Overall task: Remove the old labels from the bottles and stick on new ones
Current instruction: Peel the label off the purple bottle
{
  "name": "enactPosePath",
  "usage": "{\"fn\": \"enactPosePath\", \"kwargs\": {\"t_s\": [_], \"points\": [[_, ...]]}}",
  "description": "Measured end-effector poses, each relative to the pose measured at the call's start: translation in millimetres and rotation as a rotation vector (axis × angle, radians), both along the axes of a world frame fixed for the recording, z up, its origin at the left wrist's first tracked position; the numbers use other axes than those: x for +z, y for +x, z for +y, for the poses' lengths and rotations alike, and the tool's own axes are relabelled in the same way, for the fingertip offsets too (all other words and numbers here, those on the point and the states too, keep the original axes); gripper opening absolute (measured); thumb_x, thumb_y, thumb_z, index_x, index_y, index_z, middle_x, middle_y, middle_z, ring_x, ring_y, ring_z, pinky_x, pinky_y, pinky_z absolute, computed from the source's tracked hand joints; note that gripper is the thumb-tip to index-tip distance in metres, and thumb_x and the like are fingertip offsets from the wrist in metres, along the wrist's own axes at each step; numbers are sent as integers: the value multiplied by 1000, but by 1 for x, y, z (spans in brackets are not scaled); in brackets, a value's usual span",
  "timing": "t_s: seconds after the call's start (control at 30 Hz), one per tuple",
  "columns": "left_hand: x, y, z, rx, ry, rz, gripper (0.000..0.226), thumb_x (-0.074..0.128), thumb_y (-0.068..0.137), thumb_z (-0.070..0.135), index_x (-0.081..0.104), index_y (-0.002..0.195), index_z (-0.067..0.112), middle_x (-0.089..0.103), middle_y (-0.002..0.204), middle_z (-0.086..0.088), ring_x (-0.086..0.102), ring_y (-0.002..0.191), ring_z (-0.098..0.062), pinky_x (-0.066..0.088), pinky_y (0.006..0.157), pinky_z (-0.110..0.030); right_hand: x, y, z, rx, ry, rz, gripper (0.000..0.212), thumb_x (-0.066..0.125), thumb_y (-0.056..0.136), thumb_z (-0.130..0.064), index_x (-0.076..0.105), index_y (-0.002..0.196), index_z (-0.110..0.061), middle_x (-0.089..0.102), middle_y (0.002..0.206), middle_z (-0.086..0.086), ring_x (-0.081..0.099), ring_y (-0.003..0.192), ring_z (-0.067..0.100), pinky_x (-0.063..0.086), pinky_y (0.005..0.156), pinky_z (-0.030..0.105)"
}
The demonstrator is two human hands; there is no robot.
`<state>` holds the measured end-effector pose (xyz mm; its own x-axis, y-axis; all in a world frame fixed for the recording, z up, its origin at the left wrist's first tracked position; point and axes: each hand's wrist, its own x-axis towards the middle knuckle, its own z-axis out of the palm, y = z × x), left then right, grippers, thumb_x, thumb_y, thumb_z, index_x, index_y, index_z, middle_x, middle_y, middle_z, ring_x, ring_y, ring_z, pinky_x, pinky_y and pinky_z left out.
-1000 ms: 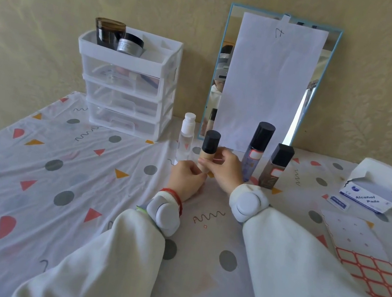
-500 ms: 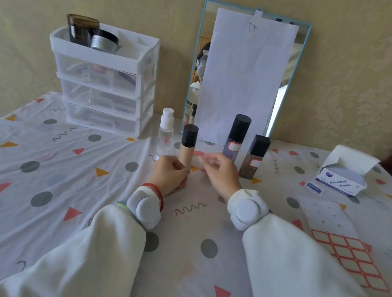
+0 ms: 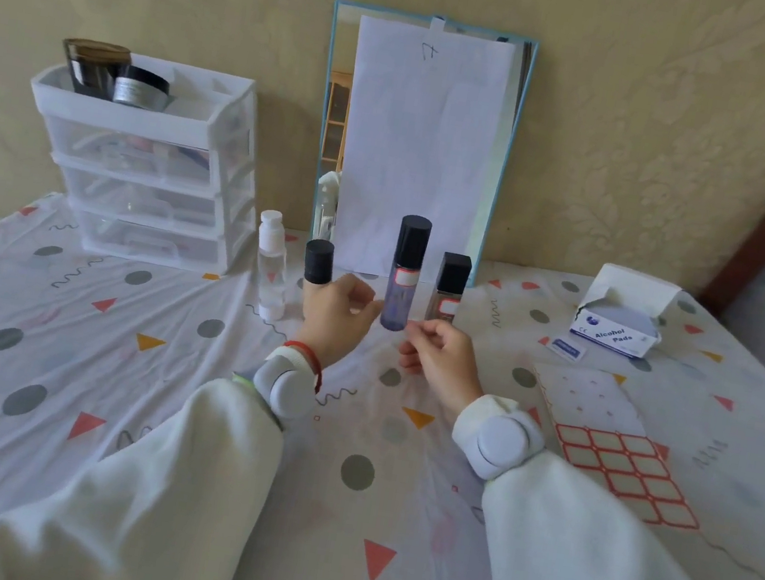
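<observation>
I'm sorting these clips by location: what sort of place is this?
Probably a home dressing table or vanity corner: a mirror leans against wallpaper, a plastic drawer organizer holds jars, and cosmetic bottles stand on a patterned tablecloth.

The tablecloth [image 3: 62, 339] is white with grey dots, red and orange triangles and dark squiggles; wall behind is a yellowy-beige damask; mirror [image 3: 515, 160] has a light blue frame. The tall bottle [image 3: 402, 288] is purplish with a black cap and a red-edged white label; sticker sheet [image 3: 617, 472] is a red grid; drawer unit [image 3: 148, 172] white and see-through; sleeves [image 3: 625, 579] off-white, plus a red bracelet [image 3: 309, 358] on the left wrist.
</observation>
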<state>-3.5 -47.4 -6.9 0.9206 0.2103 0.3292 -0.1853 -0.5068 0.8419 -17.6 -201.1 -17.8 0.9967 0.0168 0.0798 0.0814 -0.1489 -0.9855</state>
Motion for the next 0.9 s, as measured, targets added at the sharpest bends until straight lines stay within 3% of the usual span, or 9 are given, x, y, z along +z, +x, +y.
{"fn": "enactPosePath", "kwargs": {"t_s": [0.1, 0.2, 0.27, 0.53, 0.7, 0.83, 0.9], "points": [[3, 14, -11, 0, 15, 14, 38, 68, 87, 23, 56, 118, 3, 62, 108, -4, 58, 99, -15, 40, 77, -8, -1, 2, 0, -7, 2, 4, 14, 57, 95, -16, 63, 94, -5, 66, 67, 1, 62, 50, 6, 52, 54, 17], [3, 26, -17, -51, -87, 36, 55, 71, 85, 21, 46, 130, 4, 57, 125, -8, 55, 115, -19, 44, 92, -23, -2, 2, 1, -12, 15, 6, 11, 58, 95, -18, 64, 91, -10, 66, 64, -2, 62, 51, 5, 51, 53, 17], [3, 33, -18, -75, -108, 66, 59, 72, 84, 21, 43, 133, 5, 58, 127, -10, 56, 113, -19, 45, 93, -26, -4, 2, 0, -4, 15, 13, 11, 58, 95, -19, 65, 92, -11, 66, 65, -2, 62, 53, 6, 51, 55, 18], [-6, 42, -30, -87, -109, 85, 40, 72, 84, 16, 52, 117, 7, 59, 96, -1, 53, 83, -11, 37, 65, -10, -10, 4, -5, -9, 26, 41, 14, 57, 96, -18, 66, 98, -8, 66, 68, 0, 62, 54, 5, 50, 56, 17], [-6, 40, -26, -103, -127, 42, 34, 73, 83, 13, 54, 110, 6, 60, 94, -6, 56, 84, -17, 42, 66, -6, -9, 3, -4, -18, 56, 30, 11, 58, 94, -16, 66, 94, -7, 66, 67, -1, 62, 53, 3, 49, 56, 15], [-1, 30, -20, -126, -148, 23, 33, 74, 81, 13, 57, 108, 6, 65, 93, -9, 61, 87, -22, 51, 80, -24, -3, 2, -3, -22, 31, 26, 15, 58, 94, -16, 66, 95, -3, 65, 68, 2, 61, 55, 8, 51, 58, 18], [4, 20, -15, -126, -159, 9, 32, 75, 80, 14, 57, 107, 10, 65, 89, -2, 62, 84, -17, 50, 73, -13, 3, -2, -1, -17, 10, 18, 17, 58, 95, -16, 65, 95, -1, 65, 69, 3, 61, 56, 9, 52, 58, 19]]}}
